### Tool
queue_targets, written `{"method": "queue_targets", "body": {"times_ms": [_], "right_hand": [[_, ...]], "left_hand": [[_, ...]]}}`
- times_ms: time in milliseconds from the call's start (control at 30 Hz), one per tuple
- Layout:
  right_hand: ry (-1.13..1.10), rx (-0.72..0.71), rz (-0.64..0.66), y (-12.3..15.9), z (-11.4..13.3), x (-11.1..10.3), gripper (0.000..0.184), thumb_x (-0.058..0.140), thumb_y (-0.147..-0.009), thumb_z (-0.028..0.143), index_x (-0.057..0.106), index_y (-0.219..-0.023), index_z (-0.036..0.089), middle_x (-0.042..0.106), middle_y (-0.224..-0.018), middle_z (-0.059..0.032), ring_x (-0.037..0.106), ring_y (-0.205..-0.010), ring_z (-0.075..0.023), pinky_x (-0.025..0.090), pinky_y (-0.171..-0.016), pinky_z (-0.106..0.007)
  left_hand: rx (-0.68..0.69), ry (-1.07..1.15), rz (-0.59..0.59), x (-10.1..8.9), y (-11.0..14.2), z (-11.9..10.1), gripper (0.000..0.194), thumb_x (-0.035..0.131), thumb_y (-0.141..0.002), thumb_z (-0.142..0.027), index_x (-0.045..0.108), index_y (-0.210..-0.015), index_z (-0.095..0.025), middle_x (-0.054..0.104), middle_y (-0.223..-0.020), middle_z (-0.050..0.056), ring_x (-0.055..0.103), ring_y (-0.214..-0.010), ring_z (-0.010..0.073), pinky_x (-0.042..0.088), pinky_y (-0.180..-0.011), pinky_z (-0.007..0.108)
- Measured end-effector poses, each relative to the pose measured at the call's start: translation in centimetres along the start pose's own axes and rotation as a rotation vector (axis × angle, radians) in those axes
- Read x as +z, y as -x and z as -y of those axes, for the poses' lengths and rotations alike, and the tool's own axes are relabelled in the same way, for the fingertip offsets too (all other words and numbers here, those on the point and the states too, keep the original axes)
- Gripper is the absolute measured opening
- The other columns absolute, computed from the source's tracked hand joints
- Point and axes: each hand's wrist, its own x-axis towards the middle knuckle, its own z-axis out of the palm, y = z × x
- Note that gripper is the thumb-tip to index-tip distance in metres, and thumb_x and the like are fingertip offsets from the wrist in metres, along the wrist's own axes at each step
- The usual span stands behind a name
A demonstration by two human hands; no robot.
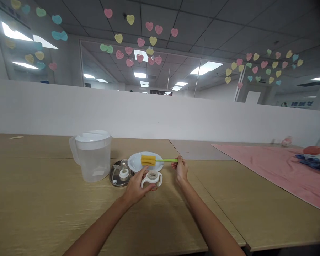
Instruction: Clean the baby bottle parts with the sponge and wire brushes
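One bottle (152,179) in left fingers (142,174), sponge brush (157,160) in right fingers (178,162)

Bright, even light from ceiling panels (206,67), glare across a glass partition (149,67), faint shadow under the left hand (136,186) on the bench (29,213), wide-angle bowing, darkened right corners.

The left hand (136,187) grips a handled bottle (152,179), the right hand (181,170) a sponge brush (148,160)
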Motion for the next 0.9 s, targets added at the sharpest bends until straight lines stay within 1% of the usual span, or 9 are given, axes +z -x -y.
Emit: {"method": "queue_targets", "body": {"times_ms": [100, 200, 300, 400, 500, 600, 667, 767, 900], "right_hand": [[-0.05, 0.074, -0.01, 0.0, 0.1, 0.1, 0.024, 0.054, -0.076, 0.039, 0.05, -0.064, 0.018, 0.052, -0.04, 0.0032, 0.046, -0.037, -0.0091, 0.034, -0.038, -0.019], [-0.115, 0.193, 0.07, -0.1, 0.0, 0.1, 0.024, 0.051, -0.078, 0.037, 0.051, -0.065, 0.018, 0.054, -0.044, 0.0015, 0.047, -0.039, -0.0095, 0.036, -0.039, -0.02], [-0.151, 0.3, 0.197, -0.4, 0.0, 0.0, 0.027, 0.051, -0.079, 0.04, 0.05, -0.063, 0.019, 0.053, -0.045, 0.0009, 0.047, -0.04, -0.0102, 0.037, -0.039, -0.021], [-0.21, 0.35, 0.252, -0.7, 0.2, 0.0, 0.03, 0.051, -0.081, 0.041, 0.046, -0.06, 0.019, 0.045, -0.042, 0.0035, 0.042, -0.038, -0.009, 0.035, -0.038, -0.021], [-0.289, 0.358, 0.311, -0.6, 0.7, 0.1, 0.03, 0.054, -0.08, 0.041, 0.047, -0.061, 0.019, 0.041, -0.042, 0.0053, 0.039, -0.038, -0.008, 0.035, -0.04, -0.021], [-0.297, 0.328, 0.395, -0.2, 1.1, 0.3, 0.028, 0.061, -0.075, 0.038, 0.048, -0.06, 0.019, 0.041, -0.044, 0.0058, 0.04, -0.041, -0.0075, 0.035, -0.041, -0.02], [-0.275, 0.307, 0.422, 0.0, 1.3, 0.4, 0.026, 0.065, -0.071, 0.037, 0.05, -0.061, 0.019, 0.042, -0.045, 0.0056, 0.042, -0.042, -0.0076, 0.036, -0.041, -0.02], [-0.23, 0.284, 0.446, 0.4, 1.3, 0.5, 0.023, 0.07, -0.066, 0.036, 0.056, -0.067, 0.018, 0.047, -0.049, 0.0046, 0.045, -0.044, -0.0079, 0.038, -0.042, -0.02], [-0.192, 0.271, 0.47, 0.5, 1.1, 0.4, 0.023, 0.072, -0.063, 0.033, 0.058, -0.069, 0.016, 0.052, -0.054, 0.0037, 0.049, -0.048, -0.0076, 0.04, -0.045, -0.019]], "left_hand": [[0.009, -0.022, 0.055, 0.1, 0.0, -0.3, 0.065, 0.063, -0.07, -0.044, 0.04, -0.126, -0.022, 0.058, -0.117, 0.008, 0.055, -0.105, 0.0246, 0.044, -0.089, 0.038], [0.077, -0.101, 0.04, 0.4, 0.0, -0.3, 0.065, 0.068, -0.064, -0.044, 0.046, -0.121, -0.021, 0.059, -0.113, 0.009, 0.055, -0.103, 0.0263, 0.044, -0.088, 0.04], [0.188, -0.126, -0.028, 0.6, 0.1, -0.3, 0.061, 0.067, -0.065, -0.045, 0.049, -0.117, -0.019, 0.061, -0.107, 0.011, 0.055, -0.098, 0.0264, 0.044, -0.086, 0.041], [0.226, -0.123, -0.194, 0.0, 0.0, -0.2, 0.051, 0.064, -0.07, -0.044, 0.05, -0.112, -0.018, 0.06, -0.104, 0.011, 0.055, -0.097, 0.0252, 0.044, -0.086, 0.039], [0.201, -0.155, -0.401, -1.0, -0.2, 0.3, 0.049, 0.062, -0.073, -0.039, 0.046, -0.115, -0.018, 0.057, -0.107, 0.011, 0.054, -0.101, 0.0237, 0.044, -0.088, 0.037], [0.184, -0.243, -0.505, -1.9, -0.6, 1.0, 0.051, 0.059, -0.076, -0.036, 0.042, -0.121, -0.018, 0.052, -0.114, 0.011, 0.051, -0.106, 0.0239, 0.041, -0.092, 0.037], [0.154, -0.302, -0.532, -2.3, -0.8, 1.6, 0.053, 0.056, -0.078, -0.036, 0.039, -0.124, -0.018, 0.049, -0.117, 0.012, 0.05, -0.108, 0.0247, 0.041, -0.093, 0.038], [0.124, -0.378, -0.525, -2.5, -1.0, 2.4, 0.055, 0.053, -0.08, -0.037, 0.034, -0.128, -0.018, 0.048, -0.119, 0.013, 0.049, -0.109, 0.0255, 0.041, -0.092, 0.039], [0.116, -0.479, -0.515, -2.8, -1.1, 3.1, 0.053, 0.053, -0.08, -0.034, 0.036, -0.127, -0.019, 0.049, -0.119, 0.013, 0.048, -0.108, 0.0266, 0.04, -0.09, 0.039]]}}
